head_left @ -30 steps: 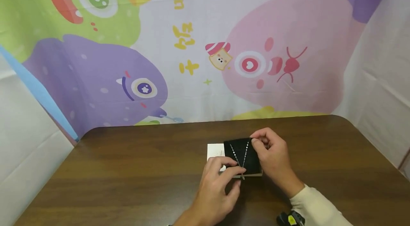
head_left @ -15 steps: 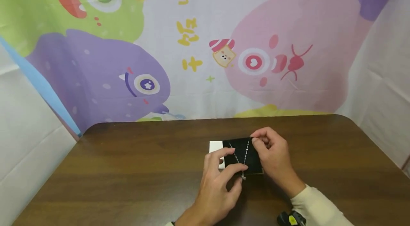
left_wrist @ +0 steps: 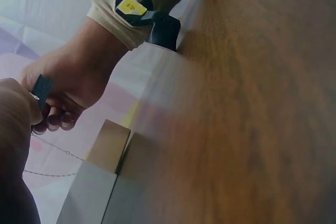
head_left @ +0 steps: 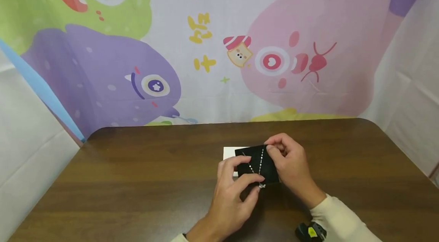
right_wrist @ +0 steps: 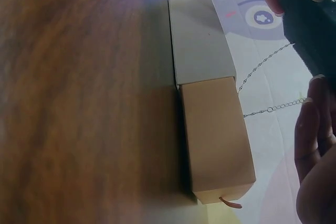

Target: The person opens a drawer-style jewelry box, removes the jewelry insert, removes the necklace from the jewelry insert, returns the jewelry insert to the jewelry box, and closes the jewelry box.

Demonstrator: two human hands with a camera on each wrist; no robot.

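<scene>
A square black necklace pad [head_left: 269,167] is lifted off the box, with a silver chain [head_left: 261,160] in a V across its face and a small pendant [head_left: 262,186] at its lower edge. My left hand [head_left: 233,188] pinches the pad's lower edge near the pendant, index and middle fingertips on its face. At the upper right corner, my right hand [head_left: 291,162] pinches it between thumb and fingertips. Behind the pad, loops of chain [right_wrist: 270,109] hang down to the box. Beneath, the box has a white sleeve [right_wrist: 202,40] and a tan drawer [right_wrist: 215,135] pulled out of it.
The brown wooden table [head_left: 137,181] spreads around the box. A printed cartoon cloth [head_left: 205,97] hangs along its back edge, with pale cloth walls at both sides. A black device with a yellow label [head_left: 310,231] is strapped at the right wrist. A small ribbon tab [right_wrist: 231,203] sticks out of the drawer's end.
The pad has risen and tilted slightly off the box, hiding the tan edge that showed below it. My left fingers have settled onto its face. The head view has shifted a little.
</scene>
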